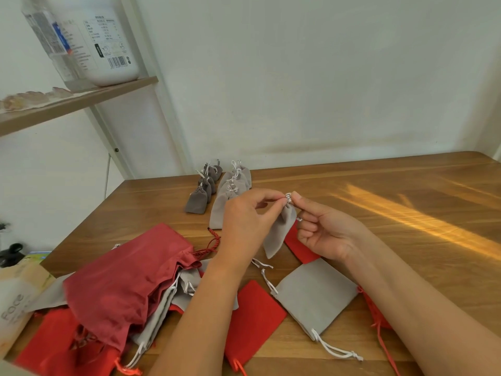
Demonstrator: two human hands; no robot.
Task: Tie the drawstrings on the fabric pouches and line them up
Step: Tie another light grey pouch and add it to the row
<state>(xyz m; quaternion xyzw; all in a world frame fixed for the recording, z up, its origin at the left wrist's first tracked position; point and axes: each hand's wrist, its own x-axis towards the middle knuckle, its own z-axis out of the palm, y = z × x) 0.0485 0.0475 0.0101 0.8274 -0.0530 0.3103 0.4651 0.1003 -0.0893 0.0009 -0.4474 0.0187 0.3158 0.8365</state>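
While both hands work up in the air over the middle of the table (393, 240), a small grey pouch (278, 232) hangs down between them. The left hand (250, 221) pinches the white drawstring (289, 197) at the top of the pouch with its thumb and first finger. The right hand (326, 233) pinches the same bit of string from the other side, with its other fingers curled in loosely. The pouch looks very light and soft, a bit like velvet. It droops and folds on its own, so it will likely not keep a shape, and it should not break if it drops. The string is thin and looks smooth, so I think it could slip out of the fingers. The best place to hold is right on the string ends, close to the bunched neck, not on the floppy body. At the far side of the table are two neat rows with closed tops: a row of dark grey pouches (202, 189) on the left and a row of light grey pouches (230, 196) just to its right. Near the person lie pouches not tied yet, such as a flat grey pouch (317, 297), a red pouch (254, 318) and a big dark red pouch (122, 278) on a heap at the near left.
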